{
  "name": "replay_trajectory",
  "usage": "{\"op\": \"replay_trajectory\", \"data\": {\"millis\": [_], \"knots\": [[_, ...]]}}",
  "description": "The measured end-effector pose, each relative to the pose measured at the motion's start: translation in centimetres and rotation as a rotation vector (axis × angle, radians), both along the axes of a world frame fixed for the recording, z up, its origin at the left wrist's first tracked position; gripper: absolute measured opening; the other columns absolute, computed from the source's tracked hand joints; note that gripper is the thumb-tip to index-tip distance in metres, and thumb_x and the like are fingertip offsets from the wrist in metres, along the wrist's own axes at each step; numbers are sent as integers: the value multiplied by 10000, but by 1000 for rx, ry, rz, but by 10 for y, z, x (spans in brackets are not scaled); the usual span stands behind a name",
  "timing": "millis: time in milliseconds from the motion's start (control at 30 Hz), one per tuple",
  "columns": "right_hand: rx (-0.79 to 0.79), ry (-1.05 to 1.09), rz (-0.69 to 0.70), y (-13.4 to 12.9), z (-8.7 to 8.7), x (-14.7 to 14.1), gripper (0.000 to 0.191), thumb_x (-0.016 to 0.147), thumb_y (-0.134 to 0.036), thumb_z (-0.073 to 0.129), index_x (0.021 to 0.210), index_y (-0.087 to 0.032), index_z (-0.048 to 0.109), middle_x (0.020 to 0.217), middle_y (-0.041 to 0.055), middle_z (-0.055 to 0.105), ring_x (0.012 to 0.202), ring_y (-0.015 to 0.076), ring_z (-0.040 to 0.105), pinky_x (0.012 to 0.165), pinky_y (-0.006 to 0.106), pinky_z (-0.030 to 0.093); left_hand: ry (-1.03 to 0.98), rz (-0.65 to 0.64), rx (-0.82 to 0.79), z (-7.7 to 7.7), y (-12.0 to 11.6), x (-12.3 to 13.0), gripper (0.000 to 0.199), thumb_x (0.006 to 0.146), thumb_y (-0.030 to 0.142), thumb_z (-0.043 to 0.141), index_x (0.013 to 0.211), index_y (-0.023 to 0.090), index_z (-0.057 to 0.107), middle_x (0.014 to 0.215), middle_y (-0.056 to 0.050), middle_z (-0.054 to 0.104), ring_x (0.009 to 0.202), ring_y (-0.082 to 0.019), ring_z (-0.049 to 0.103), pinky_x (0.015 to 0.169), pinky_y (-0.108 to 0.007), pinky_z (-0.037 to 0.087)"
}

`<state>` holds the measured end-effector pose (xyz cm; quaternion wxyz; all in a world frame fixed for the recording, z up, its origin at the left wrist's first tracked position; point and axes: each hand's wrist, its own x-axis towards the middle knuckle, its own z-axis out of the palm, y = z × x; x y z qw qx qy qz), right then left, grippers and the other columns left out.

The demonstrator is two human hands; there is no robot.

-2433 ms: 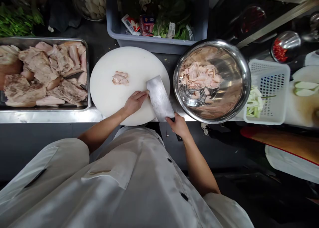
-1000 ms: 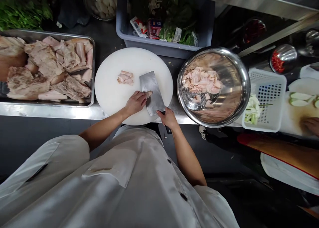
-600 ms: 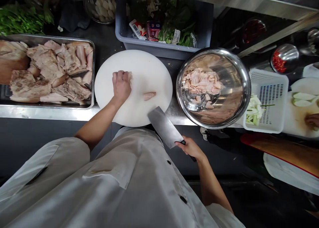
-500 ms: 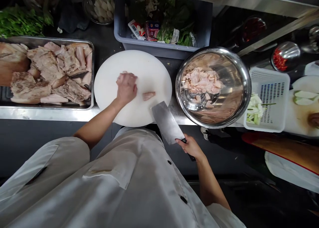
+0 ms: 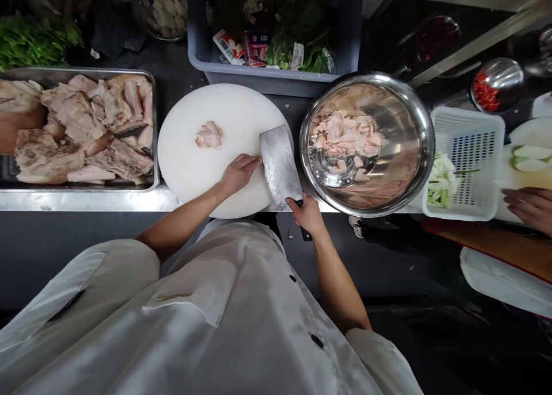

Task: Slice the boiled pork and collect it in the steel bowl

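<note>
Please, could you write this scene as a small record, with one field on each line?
left hand: fingertips beside the cleaver blade; anything held is not visible
right hand: grips the cleaver by its handle
cutting board: round, white, small meat pile on it
steel bowl: right of the board, holds cut meat
metal tray: left of the board, holds large meat pieces
plastic bin: behind the board, holds leafy greens and packaging
white basket: right of the bowl, holds pale green cut vegetables
</note>
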<state>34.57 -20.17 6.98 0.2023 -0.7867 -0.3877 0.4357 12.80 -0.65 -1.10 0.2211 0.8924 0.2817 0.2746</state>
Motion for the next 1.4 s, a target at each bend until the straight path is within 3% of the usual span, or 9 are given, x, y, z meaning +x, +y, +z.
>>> {"op": "replay_trajectory", "data": {"millis": [200, 433, 500, 667, 900, 1100, 1300, 1400], "knots": [[-71, 25, 18, -25, 8, -1, 354, 901, -594, 587, 915, -249, 510, 455, -76, 513, 358, 186, 533, 470, 283, 419, -24, -6, -17, 1, -1, 1, 320, 1095, 293, 449, 1178, 239, 754, 1155, -59, 783, 1023, -190, 697, 925, -397, 609], [-10, 5, 35, 33, -10, -6, 328, 909, -546, 617, 853, -258, 472, 437, -69, 500, 408, 186, 562, 478, 276, 418, -23, -16, 9, 8, 1, -3, 333, 1098, 328, 453, 1197, 226, 754, 1144, -67, 789, 1001, -180, 703, 910, -366, 609], [-15, 54, 24, 27, -11, -8, 341, 908, -564, 615, 863, -254, 479, 448, -68, 510, 380, 177, 540, 442, 274, 405, -14, -34, -11, 12, 0, -6, 331, 1100, 328, 449, 1209, 242, 749, 1159, -56, 789, 1011, -174, 703, 921, -365, 606], [-77, 168, 22, -16, -7, -6, 380, 895, -606, 618, 936, -240, 526, 453, -89, 505, 329, 157, 497, 388, 259, 388, 5, -15, -61, 14, -1, -8, 334, 1103, 328, 436, 1204, 269, 749, 1163, -40, 790, 1008, -170, 713, 946, -379, 606], [31, 159, 49, 35, -22, -15, 342, 907, -568, 621, 846, -251, 511, 438, -74, 496, 345, 154, 507, 411, 263, 393, -7, -22, -23, 10, 1, -12, 314, 1098, 324, 460, 1217, 259, 743, 1144, -43, 790, 1010, -164, 713, 944, -352, 601], [-79, 167, 34, -5, -15, -15, 334, 894, -572, 629, 871, -259, 517, 459, -69, 515, 328, 165, 501, 398, 290, 404, 7, -2, -36, 7, 0, -19, 291, 1092, 340, 481, 1124, 260, 759, 1094, -49, 790, 956, -168, 709, 910, -364, 595], [2, 166, 67, 27, -23, -23, 317, 907, -553, 605, 839, -257, 512, 456, -70, 496, 344, 161, 509, 411, 279, 410, 14, 8, -38, 6, 0, -21, 312, 1093, 357, 464, 1087, 251, 757, 1074, -59, 783, 972, -182, 702, 912, -382, 599], [-3, 160, 62, 18, -22, -25, 328, 906, -567, 600, 876, -250, 521, 470, -75, 505, 338, 158, 506, 410, 274, 404, 51, 18, -21, 8, 0, -20, 319, 1094, 355, 456, 1050, 251, 755, 1043, -49, 781, 945, -178, 696, 901, -377, 596]]}}
